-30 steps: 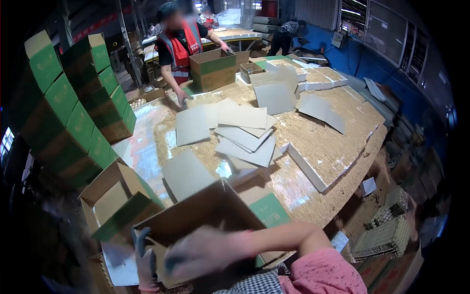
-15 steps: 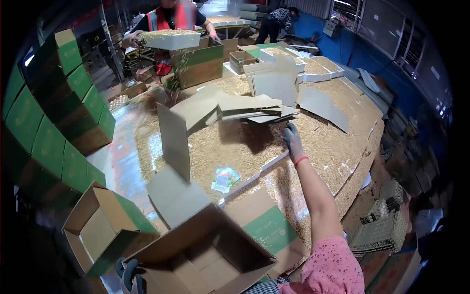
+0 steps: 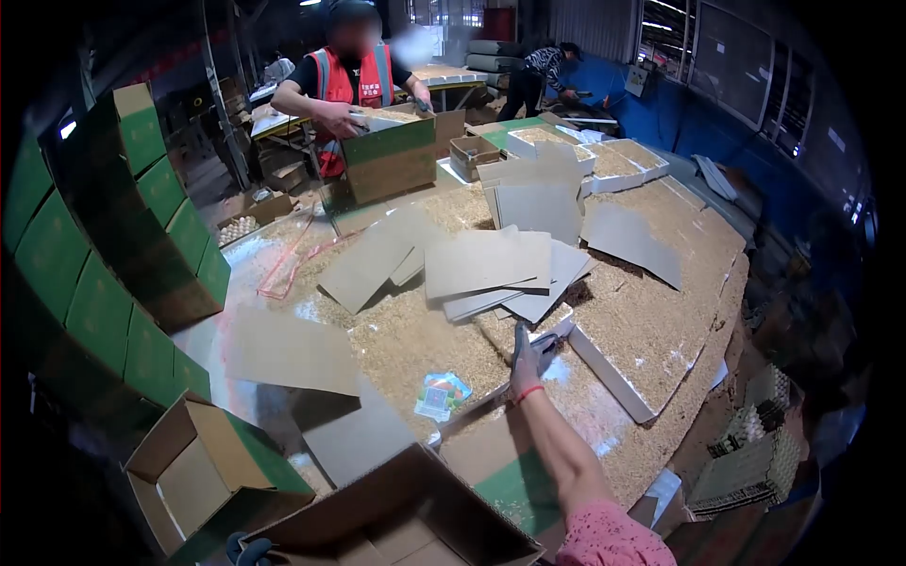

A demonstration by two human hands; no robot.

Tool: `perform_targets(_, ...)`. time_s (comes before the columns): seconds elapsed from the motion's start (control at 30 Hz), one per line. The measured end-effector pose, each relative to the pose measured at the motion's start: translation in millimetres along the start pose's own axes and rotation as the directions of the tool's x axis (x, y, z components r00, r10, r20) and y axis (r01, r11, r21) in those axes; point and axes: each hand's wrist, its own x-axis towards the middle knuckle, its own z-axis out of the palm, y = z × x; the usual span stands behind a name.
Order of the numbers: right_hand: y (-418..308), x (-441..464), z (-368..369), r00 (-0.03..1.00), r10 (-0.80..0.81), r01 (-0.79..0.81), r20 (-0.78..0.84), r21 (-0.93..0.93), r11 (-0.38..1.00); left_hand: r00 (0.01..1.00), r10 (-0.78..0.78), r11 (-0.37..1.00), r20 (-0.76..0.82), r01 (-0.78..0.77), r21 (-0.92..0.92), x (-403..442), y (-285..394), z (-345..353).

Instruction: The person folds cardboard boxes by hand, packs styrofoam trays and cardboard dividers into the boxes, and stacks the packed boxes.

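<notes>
Near the middle, the person's gloved right hand (image 3: 530,360) reaches out to white edging (image 3: 609,373) around a bed of loose golden husk (image 3: 415,344); its fingers touch the edging, but whether they have closed on it cannot be told. At the bottom edge, the left hand (image 3: 247,550) shows only bent, gloved fingers at a corner of an open cardboard box (image 3: 377,514); its grip cannot be made out. This box stands just right of those fingers, and a green-and-brown cardboard panel (image 3: 505,472) lies between it and the right hand.

Just beyond the right hand, overlapping grey sheets (image 3: 486,264) cover part of the husk. To its left lies a colourful card (image 3: 441,396); farther left, another grey sheet (image 3: 293,349) slants over the surface. Well to its right are stacked egg trays (image 3: 750,472).

Just beyond the left hand sits a second open box (image 3: 203,467), with tall green cartons (image 3: 113,283) behind it. Far beyond both hands, a co-worker in a red vest (image 3: 368,80) holds a husk-filled tray at a carton (image 3: 392,165).
</notes>
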Motion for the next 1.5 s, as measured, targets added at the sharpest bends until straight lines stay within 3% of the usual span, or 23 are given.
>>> perform_targets(0.17, 52.6, 68.0, 50.1, 0.968, 0.123, -0.222, 0.219, 0.518, 0.826, 0.995, 0.099, 0.995, -0.028, -0.098, 0.031, 3.1, 24.4, 16.6)
perform_targets(0.2, 45.2, 79.9, 37.5, 0.858, 0.139, -0.453, 0.494, 0.602, 0.657, 0.992, 0.119, 0.993, -0.036, -0.119, 0.018, 1.9, 24.6, 17.0)
perform_targets(0.3, 36.0, 110.4, -31.4, 0.561, 0.048, -0.745, 0.826, 0.478, 0.465, 0.989, 0.141, 0.988, -0.043, -0.144, -0.049, -6.6, 19.8, 12.8)
perform_targets(0.4, -31.5, 74.5, -191.5, 0.285, -0.085, -0.894, 0.955, 0.296, 0.335, 1.0, -0.004, 0.994, 0.022, 0.006, -0.11, -10.9, 7.6, -6.6)
perform_targets(0.43, -41.8, 65.1, -228.8, 0.305, -0.058, -0.878, 0.951, 0.304, 0.369, 0.998, -0.02, 0.991, 0.068, 0.029, -0.129, -6.6, -0.4, -10.3)
perform_targets(0.47, -55.2, 53.7, -269.7, 0.238, 0.055, -0.907, 0.97, 0.202, 0.369, 0.993, -0.036, 0.989, 0.114, 0.052, -0.142, -4.2, -5.7, -11.1)
perform_targets(0.53, -60.7, 39.1, -323.7, 0.129, -0.065, -0.865, 0.989, 0.145, 0.481, 0.994, 0.002, 0.997, 0.112, 0.006, -0.076, 2.7, -6.2, -6.7)
perform_targets(0.6, -64.8, 21.6, -357.7, 0.037, -0.133, -0.893, 0.99, 0.092, 0.441, 0.984, -0.033, 0.998, 0.175, 0.041, -0.04, 10.1, 5.2, -2.9)
perform_targets(0.67, -80.0, -3.8, -389.5, 0.046, -0.189, -0.857, 0.981, 0.136, 0.497, 0.978, 0.003, 0.999, 0.208, 0.009, -0.054, 20.5, 0.6, 2.4)
perform_targets(0.77, -85.7, -11.1, -406.3, 0.191, -0.258, -0.689, 0.947, 0.317, 0.652, 0.965, 0.045, 0.994, 0.26, -0.017, -0.112, 33.2, 10.8, 10.1)
perform_targets(0.8, -83.2, -2.4, -409.0, 0.233, -0.284, -0.613, 0.93, 0.367, 0.699, 0.948, 0.199, 0.979, 0.249, -0.18, -0.097, 44.4, -0.2, 12.6)
perform_targets(0.83, -73.0, 19.3, -407.6, 0.199, -0.559, -0.059, 0.805, 0.579, 0.813, 0.954, 0.13, 0.99, 0.269, -0.111, -0.084, 38.9, 19.8, 14.2)
perform_targets(0.9, -81.1, 21.9, -411.2, -0.011, -0.755, 0.491, 0.655, 0.661, 0.567, 0.897, 0.372, 0.924, 0.241, -0.383, -0.002, 24.5, 40.8, 25.1)
perform_targets(0.93, -115.0, -2.6, -424.7, 0.04, -0.635, 0.241, 0.772, 0.609, 0.756, 0.853, 0.474, 0.863, 0.219, -0.499, 0.075, 19.1, 47.0, 32.4)
perform_targets(1.0, -171.6, -57.7, -440.6, 0.004, -0.33, -0.295, 0.944, 0.316, 0.902, 0.877, 0.4, 0.902, 0.267, -0.428, 0.055, 17.4, 57.8, 48.1)
perform_targets(1.07, -176.5, -97.3, -427.6, -0.092, -0.366, -0.263, 0.926, 0.332, 0.906, 0.833, 0.473, 0.856, 0.287, -0.512, 0.075, -4.7, 79.3, 43.1)
perform_targets(1.13, -142.1, -99.2, -378.7, -0.249, -0.189, -0.223, 0.95, 0.134, 0.966, 0.847, 0.446, 0.888, 0.289, -0.459, -0.028, -8.9, 71.5, 24.0)
perform_targets(1.23, -129.2, -131.1, -342.2, -0.329, -0.151, -0.08, 0.932, 0.132, 0.988, 0.791, 0.535, 0.826, 0.298, -0.564, 0.014, -27.4, 58.8, 12.0)
perform_targets(1.3, -129.1, -154.3, -319.1, -0.352, -0.176, 0.073, 0.919, 0.215, 0.974, 0.904, 0.35, 0.934, 0.246, -0.356, -0.024, -37.6, 51.0, 1.3)
perform_targets(1.33, -131.8, -166.7, -305.8, -0.349, -0.204, 0.196, 0.915, 0.284, 0.938, 0.922, 0.31, 0.95, 0.231, -0.307, -0.05, -42.8, 47.2, -4.5)
perform_targets(1.37, -137.2, -178.5, -293.7, -0.346, -0.232, 0.378, 0.909, 0.362, 0.852, 0.884, 0.392, 0.913, 0.255, -0.407, 0.008, -35.6, 34.1, -13.8)
perform_targets(1.43, -139.8, -204.9, -274.2, -0.377, -0.236, 0.789, 0.896, 0.444, 0.424, 0.867, 0.426, 0.884, 0.259, -0.459, 0.082, -45.8, 28.3, -18.8)
perform_targets(1.5, -135.5, -228.5, -256.1, -0.412, -0.171, 0.91, 0.895, 0.414, -0.023, 0.905, 0.355, 0.92, 0.236, -0.383, 0.083, -38.7, 3.6, -25.9)
